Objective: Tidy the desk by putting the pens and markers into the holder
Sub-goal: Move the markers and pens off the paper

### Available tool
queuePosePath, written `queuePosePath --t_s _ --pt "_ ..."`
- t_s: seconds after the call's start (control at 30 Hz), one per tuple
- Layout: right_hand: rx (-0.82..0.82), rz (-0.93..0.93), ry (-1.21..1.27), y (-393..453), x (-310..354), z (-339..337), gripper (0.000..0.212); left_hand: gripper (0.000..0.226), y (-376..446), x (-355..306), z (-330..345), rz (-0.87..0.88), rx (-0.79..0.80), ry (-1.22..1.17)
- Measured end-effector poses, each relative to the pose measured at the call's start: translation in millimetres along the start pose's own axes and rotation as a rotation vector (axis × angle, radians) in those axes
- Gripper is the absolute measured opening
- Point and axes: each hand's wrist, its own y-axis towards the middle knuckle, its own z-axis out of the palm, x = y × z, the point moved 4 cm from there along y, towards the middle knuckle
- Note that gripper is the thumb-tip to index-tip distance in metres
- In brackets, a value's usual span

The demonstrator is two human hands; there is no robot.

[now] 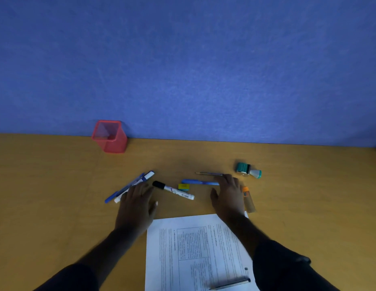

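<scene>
A red mesh holder (110,137) stands at the back left of the desk by the blue wall. My left hand (135,203) is open, fingers spread, over the near end of a blue pen (111,197) and a white marker with a blue cap (148,176). A black-capped white marker (174,190) lies between my hands. My right hand (228,196) is open, its fingertips at the right end of a blue pen (198,182) and a thin pencil (209,173). A dark pen (232,284) lies on the paper at the bottom.
A printed paper sheet (195,250) covers the near desk. A yellow and blue eraser (183,187) sits by the blue pen. A teal stamp (248,170) lies at the right. An orange-capped tube (248,199) lies right of my right hand.
</scene>
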Motion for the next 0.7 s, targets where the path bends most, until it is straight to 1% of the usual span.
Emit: queuePosePath --t_s 0.07,0.13,0.23,0.3,0.33,0.4,0.43,0.53,0.6,0.7 --pt "-0.029 0.067 -0.041 0.1 -12.9 -4.8 0.045 0.044 2.9 -12.1 -2.3 0.092 -0.025 -0.042" --pt "-0.034 0.098 -0.073 1.8 -21.6 -7.8 0.046 0.047 3.3 -33.7 -1.5 0.189 -0.009 -0.108" --pt "-0.035 0.113 -0.136 3.7 -29.3 -12.1 0.047 0.063 -2.9 -67.1 15.3 0.252 0.121 -0.119" --pt "-0.025 0.143 -0.144 4.2 -37.6 -14.6 0.048 0.071 -3.7 -74.3 28.2 0.221 0.191 -0.079" --pt "-0.015 0.159 -0.120 4.4 -43.3 -15.0 0.048 0.071 -1.5 -72.9 30.5 0.202 0.191 -0.060" --pt "0.013 0.163 -0.022 5.2 -54.8 -15.1 0.048 0.067 7.2 -63.0 27.9 0.160 0.145 -0.059" --pt "0.031 0.135 0.023 6.2 -59.2 -15.4 0.046 0.065 12.4 -55.0 24.2 0.132 0.112 -0.073" --pt "0.107 -0.015 0.055 16.7 -67.7 -18.8 0.031 0.057 27.6 -26.0 15.0 0.077 0.038 -0.039" --pt "0.162 -0.059 0.027 30.5 -74.0 -21.5 0.031 0.058 35.4 -8.8 13.2 0.051 0.041 0.011" --pt "0.189 0.002 0.011 52.3 -84.9 -25.4 0.035 0.066 40.9 4.7 15.8 -0.007 0.087 0.040"
